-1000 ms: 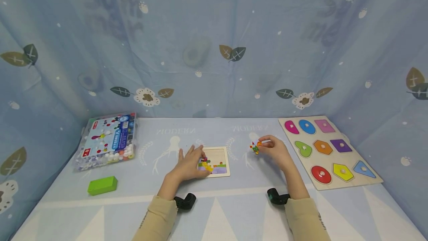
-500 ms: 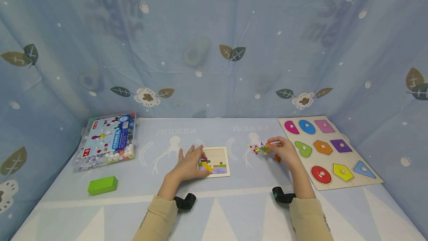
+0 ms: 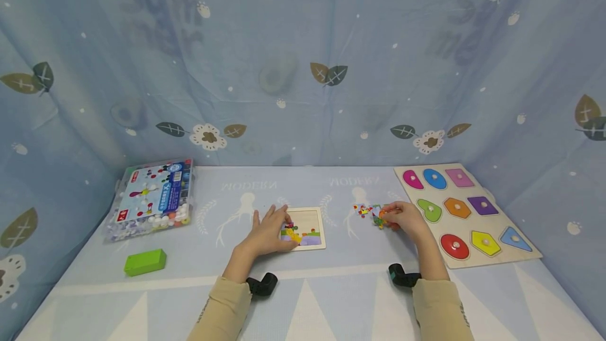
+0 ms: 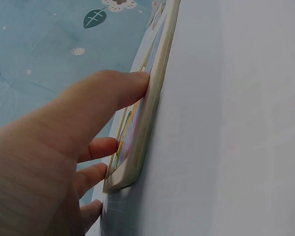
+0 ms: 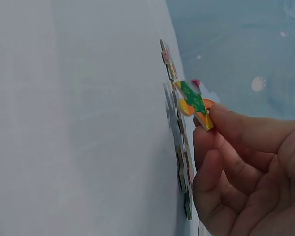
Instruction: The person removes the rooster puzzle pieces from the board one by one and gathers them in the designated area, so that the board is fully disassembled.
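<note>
The left hand (image 3: 269,233) rests on the left side of a shallow wooden puzzle tray (image 3: 323,229), fingers spread. In the left wrist view its thumb (image 4: 130,87) presses on the tray's rim (image 4: 155,93). Colourful printed pieces (image 3: 293,235) lie inside the tray. To the right, the right hand (image 3: 407,219) pinches a green, orange and yellow puzzle piece (image 3: 378,221) between thumb and fingers. The right wrist view shows this piece (image 5: 192,98) tilted, raised off the table, beside a row of flat pieces (image 5: 181,169). One loose piece (image 3: 362,210) lies left of that hand.
A clear case of beads (image 3: 153,199) stands at the back left, with a green block (image 3: 145,262) in front of it. On the right lies a wooden shape board (image 3: 473,225) with coloured knobbed shapes, close to the right hand. A patterned curtain (image 3: 303,114) hangs behind the table.
The right hand has moved to the right and slightly nearer with its pinched piece, uncovering loose pieces to its left. The left hand and tray have stayed in place.
</note>
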Tool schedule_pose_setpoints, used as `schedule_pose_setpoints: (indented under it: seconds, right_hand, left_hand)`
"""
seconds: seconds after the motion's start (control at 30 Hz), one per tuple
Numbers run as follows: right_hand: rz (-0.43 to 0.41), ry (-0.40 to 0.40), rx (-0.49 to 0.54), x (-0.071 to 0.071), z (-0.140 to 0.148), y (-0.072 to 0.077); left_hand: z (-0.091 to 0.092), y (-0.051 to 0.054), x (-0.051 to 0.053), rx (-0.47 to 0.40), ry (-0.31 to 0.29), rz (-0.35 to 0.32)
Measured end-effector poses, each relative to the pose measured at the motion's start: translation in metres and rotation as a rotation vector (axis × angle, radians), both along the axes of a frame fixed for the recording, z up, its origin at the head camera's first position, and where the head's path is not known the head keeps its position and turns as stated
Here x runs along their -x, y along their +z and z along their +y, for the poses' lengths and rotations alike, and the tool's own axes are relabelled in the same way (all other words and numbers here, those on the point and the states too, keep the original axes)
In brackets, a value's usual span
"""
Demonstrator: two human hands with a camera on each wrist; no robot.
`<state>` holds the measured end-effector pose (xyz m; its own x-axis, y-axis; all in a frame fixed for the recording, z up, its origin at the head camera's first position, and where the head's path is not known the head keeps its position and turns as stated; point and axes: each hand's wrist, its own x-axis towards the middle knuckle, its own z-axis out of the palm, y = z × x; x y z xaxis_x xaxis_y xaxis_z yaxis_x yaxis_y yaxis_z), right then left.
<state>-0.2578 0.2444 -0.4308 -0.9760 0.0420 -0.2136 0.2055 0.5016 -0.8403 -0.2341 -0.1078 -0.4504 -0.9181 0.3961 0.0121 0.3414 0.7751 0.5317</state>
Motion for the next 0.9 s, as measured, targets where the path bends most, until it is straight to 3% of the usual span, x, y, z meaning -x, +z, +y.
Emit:
schedule_pose_setpoints:
  seconds: [0.57,0.9]
  right_hand:
    - [-0.039,-0.043,-0.063,-0.0003,-0.0005,-0.0017]
    - [0.021,-0.049,-0.039,0.0014,-0.0012,-0.0007]
  left_hand:
    - [0.0003,-0.0002,0.0012,0.003,0.004,-0.009]
    - [0.0000,-0.0007,0.0012,-0.004,0.002,-0.013]
